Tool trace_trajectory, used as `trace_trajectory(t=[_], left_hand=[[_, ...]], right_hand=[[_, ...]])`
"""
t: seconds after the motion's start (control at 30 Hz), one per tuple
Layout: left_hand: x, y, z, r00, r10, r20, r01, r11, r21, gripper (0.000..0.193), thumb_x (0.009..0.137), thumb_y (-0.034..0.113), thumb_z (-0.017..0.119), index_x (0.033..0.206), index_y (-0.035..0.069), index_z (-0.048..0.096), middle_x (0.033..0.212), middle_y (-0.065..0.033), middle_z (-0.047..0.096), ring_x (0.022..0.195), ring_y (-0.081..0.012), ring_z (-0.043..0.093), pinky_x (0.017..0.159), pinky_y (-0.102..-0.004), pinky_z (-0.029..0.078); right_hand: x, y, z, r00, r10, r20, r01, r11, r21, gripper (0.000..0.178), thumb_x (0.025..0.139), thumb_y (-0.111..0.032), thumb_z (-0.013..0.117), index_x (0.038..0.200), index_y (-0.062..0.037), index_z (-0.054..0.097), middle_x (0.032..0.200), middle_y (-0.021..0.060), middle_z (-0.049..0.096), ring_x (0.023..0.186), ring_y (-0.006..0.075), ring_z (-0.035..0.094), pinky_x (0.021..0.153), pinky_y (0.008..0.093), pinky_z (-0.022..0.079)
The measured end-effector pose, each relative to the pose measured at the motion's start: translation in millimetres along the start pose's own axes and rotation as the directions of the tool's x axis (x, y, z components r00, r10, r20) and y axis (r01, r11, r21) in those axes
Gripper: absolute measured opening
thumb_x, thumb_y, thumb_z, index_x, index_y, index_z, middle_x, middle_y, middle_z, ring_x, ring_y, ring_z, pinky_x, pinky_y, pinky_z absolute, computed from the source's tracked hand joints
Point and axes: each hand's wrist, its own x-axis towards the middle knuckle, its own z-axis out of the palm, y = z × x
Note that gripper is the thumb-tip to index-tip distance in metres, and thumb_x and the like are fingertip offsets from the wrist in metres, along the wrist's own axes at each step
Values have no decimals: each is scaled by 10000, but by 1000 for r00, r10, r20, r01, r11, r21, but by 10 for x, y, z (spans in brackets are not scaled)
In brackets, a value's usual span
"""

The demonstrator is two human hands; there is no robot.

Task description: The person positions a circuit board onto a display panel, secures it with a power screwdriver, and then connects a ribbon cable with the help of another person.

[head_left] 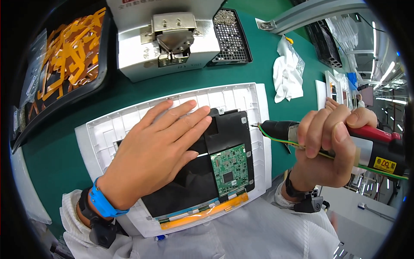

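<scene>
- White housing (235, 96) on the green surface (56, 164): likely light, stiff plastic; best held by its outer rim.
- Black panel (233, 131) inside the housing: looks thin, flat and probably smooth, so fragile under hard pressure; take it by its edges.
- Green circuit board (236, 166), right part of the housing: probably delicate; avoid pressing its parts.
- Orange strip (207, 214), along the housing's near edge: seems flexible, easily creased.
- Left hand (161, 144) over the housing: laid flat on the panel, gripping nothing.
- Right hand (330, 140), right of the housing: clamped around the electric screwdriver (276, 129), probably weighty.
</scene>
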Motion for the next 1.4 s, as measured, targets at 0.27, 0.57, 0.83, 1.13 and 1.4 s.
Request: trace_trajectory(t=[0.27,0.57,0.83,1.13,1.4], left_hand=[[46,6,-11,999,-9,43,8,1000,18,636,856,217,694,1439,77,483,1514,-61,459,1411,-262,403,1191,-456,296],[30,5,-16,999,-11,43,10,999,36,634,861,234,687,1442,82,482,1513,-58,460,1407,-263,408,1191,-456,298],[22,7,14,999,-20,40,18,999,45,635,861,249,687,1441,88,487,1516,-53,460,1409,-261,405,1194,-456,295],[50,0,6,999,-19,38,18,999,30,644,849,257,701,1436,92,493,1513,-50,464,1408,-255,407,1198,-454,293],[25,-29,-53,1000,18,15,-18,1000,13,611,869,239,681,1421,56,495,1503,-72,471,1403,-267,411,1175,-455,308]], right_hand=[[-20,83,-70,998,57,14,-57,998,24,190,874,-37,470,1049,-24,398,643,43,412,421,121,418,438,314,423],[-7,100,-111,995,29,94,-28,1000,-3,196,880,-58,450,1068,-19,409,648,43,414,409,116,427,453,307,447],[-29,143,-59,992,64,113,-62,998,-22,136,910,-41,450,1036,-40,399,665,39,427,446,108,425,449,310,420],[-37,178,-112,993,48,104,-49,999,4,147,896,-22,472,994,-72,375,674,42,438,443,108,419,445,301,400],[-43,180,-21,997,67,45,-68,998,20,173,895,-15,481,1030,-56,381,671,44,437,449,109,428,454,301,410]])
